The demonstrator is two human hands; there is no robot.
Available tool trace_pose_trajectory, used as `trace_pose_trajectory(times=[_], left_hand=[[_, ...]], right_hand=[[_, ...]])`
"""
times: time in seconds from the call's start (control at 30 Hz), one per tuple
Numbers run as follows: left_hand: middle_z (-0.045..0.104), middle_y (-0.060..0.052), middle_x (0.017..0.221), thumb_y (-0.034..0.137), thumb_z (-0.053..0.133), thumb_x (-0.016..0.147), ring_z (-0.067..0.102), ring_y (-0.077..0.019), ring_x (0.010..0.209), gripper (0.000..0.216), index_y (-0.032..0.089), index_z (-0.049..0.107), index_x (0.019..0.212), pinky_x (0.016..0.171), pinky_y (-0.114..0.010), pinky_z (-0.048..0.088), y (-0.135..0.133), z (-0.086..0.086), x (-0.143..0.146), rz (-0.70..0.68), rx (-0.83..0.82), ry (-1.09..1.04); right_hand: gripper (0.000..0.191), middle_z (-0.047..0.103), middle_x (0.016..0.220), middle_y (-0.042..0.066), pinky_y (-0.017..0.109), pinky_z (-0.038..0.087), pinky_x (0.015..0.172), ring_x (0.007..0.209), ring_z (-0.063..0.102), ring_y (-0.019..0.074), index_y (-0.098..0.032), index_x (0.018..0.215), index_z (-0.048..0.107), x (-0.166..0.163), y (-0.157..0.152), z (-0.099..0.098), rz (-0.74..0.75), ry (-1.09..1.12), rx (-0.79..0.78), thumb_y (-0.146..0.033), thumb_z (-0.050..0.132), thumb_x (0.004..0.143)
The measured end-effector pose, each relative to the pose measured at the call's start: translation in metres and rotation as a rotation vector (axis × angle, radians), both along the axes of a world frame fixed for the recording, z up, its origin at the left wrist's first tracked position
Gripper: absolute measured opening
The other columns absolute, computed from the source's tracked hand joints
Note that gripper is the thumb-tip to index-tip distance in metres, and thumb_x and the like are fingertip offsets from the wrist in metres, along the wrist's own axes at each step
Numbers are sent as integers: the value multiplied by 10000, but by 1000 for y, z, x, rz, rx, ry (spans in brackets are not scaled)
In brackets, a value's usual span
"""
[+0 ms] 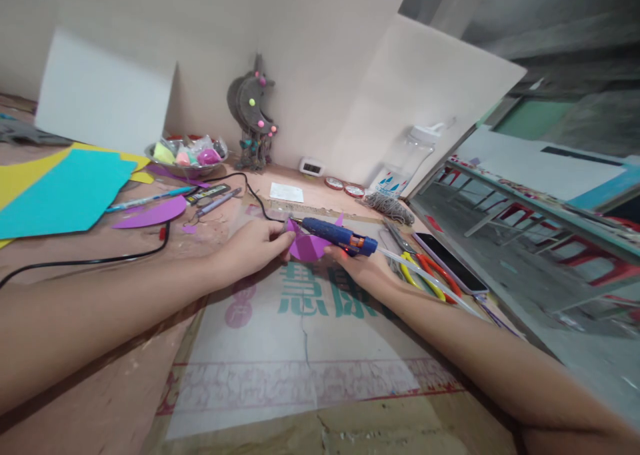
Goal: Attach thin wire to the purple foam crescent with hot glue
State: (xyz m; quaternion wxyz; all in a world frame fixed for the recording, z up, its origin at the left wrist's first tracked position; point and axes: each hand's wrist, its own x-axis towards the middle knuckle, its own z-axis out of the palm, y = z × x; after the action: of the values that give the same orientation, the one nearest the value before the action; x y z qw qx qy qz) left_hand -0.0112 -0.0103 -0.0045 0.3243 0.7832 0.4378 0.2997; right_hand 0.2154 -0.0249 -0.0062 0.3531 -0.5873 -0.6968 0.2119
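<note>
My left hand (257,241) pinches the left edge of a folded purple paper shape (306,247) that lies on a printed mat (280,348). My right hand (363,265) grips a blue glue gun (340,235), its nozzle pointing left at the top of the purple paper near my left fingertips. A glue stick pokes out behind the gun toward the right. Both forearms reach in from the lower corners.
Teal (60,191) and yellow paper sheets lie at the left, with a purple half-circle (150,215), pens and a black cable (100,258). A metal bowl (187,155) of coloured bits and a grey moon ornament (253,108) stand at the back. Scissors, pliers (425,275) and a phone (450,261) lie right.
</note>
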Motion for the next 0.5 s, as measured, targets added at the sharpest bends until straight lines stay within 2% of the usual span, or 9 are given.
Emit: trace_pose_trajectory(times=[0.5], left_hand=[[643, -3, 635, 336, 406, 869, 596, -159, 636, 349, 174, 589, 620, 654, -269, 399, 1, -2, -1, 0, 5, 5]], right_hand=[[297, 731, 842, 15, 297, 555, 729, 811, 680, 206, -211, 870, 691, 2, 1, -1, -41, -21, -8, -460, 649, 713]])
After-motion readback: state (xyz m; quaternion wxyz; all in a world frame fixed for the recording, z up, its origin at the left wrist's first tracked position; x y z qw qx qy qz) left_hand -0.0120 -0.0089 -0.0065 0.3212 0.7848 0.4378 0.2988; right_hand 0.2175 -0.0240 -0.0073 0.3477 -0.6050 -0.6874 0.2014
